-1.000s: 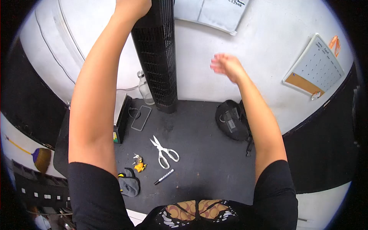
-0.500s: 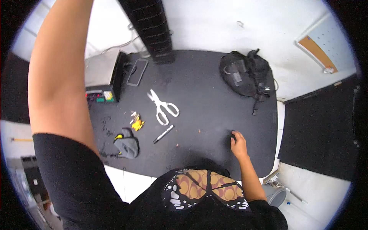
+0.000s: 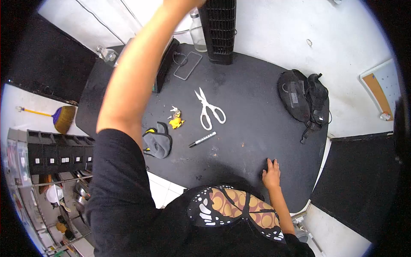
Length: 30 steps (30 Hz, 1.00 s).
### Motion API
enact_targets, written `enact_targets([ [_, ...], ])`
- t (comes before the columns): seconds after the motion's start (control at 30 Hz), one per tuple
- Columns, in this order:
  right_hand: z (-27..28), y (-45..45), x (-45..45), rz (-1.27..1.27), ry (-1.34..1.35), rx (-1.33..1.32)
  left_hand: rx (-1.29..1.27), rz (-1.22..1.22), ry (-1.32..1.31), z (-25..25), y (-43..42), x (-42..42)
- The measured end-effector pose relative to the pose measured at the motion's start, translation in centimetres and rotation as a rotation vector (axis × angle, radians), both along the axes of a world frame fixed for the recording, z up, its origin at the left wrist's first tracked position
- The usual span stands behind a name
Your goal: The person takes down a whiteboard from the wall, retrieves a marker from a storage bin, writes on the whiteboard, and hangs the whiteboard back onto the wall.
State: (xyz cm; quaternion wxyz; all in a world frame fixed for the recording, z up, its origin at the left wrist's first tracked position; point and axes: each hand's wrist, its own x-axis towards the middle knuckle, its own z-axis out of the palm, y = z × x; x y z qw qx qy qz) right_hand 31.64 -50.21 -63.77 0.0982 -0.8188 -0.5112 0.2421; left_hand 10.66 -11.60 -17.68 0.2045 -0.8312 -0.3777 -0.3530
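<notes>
My left arm reaches up across the view, and my left hand (image 3: 182,4) shows only in part at the top edge, beside a black tower fan (image 3: 221,34). Its fingers are cut off by the frame. My right hand (image 3: 272,174) lies on the dark table (image 3: 252,98) with its fingers stretched out, holding nothing. Between the arms are white-handled scissors (image 3: 208,112) with slightly parted blades, a marker (image 3: 202,139), keys with a yellow charm (image 3: 176,121) and a grey cloth item (image 3: 157,143) with yellow trim.
Near the back lies a phone (image 3: 188,66), with a clear bottle (image 3: 198,36) by the fan. My left arm hides most of a weighing scale (image 3: 165,66). A black bag (image 3: 302,98) sits at the right; a broom (image 3: 60,118) and shelves (image 3: 60,158) stand at the left.
The view has turned, so the table things appear farther right. My left arm has swung rightward and part of its hand now shows. My right hand now lies flatter, nearer the table's front edge.
</notes>
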Motion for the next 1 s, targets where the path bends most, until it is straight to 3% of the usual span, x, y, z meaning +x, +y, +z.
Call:
enact_targets([
  [0.03, 0.3, 0.1, -0.3, 0.011, -0.032, -0.035, 0.209, 0.220, 0.018, -5.1, 4.2, -1.2],
  [0.07, 1.1, 0.2, -0.9, 0.021, -0.065, -0.070, 0.257, -0.083, -0.125, -7.6, 1.9, -1.9],
  [0.2, 2.5, 0.7, -2.0, 0.140, -0.220, -0.215, -0.351, 0.251, -0.092, -19.5, 5.7, -6.3],
  [0.3, 2.6, 1.0, -1.9, 0.215, -0.282, -0.284, -0.512, 0.350, 0.099, -28.7, 9.4, -10.0],
  [0.4, 2.3, 1.3, -1.9, 0.233, -0.308, -0.335, -0.807, 0.484, 0.198, -33.8, 9.6, -10.5],
  [0.5, 1.7, 1.6, -1.7, 0.240, -0.313, -0.378, -0.939, 0.569, 0.206, -36.2, 9.8, -9.5],
  [0.77, 2.4, 2.4, -2.0, 0.242, -0.329, -0.424, -0.747, 0.632, 0.310, -39.5, 5.7, -6.8],
  [0.83, 2.3, 2.4, -2.0, 0.244, -0.332, -0.425, -0.810, 0.534, 0.158, -39.1, 5.6, -6.8],
  [0.93, 2.1, 2.2, -2.0, 0.248, -0.336, -0.427, -0.684, 0.576, -0.030, -39.4, 7.2, -6.0],
  [1.0, 2.2, 2.3, -1.9, 0.249, -0.342, -0.428, -0.700, 0.643, -0.019, -39.2, 8.8, -5.4],
])
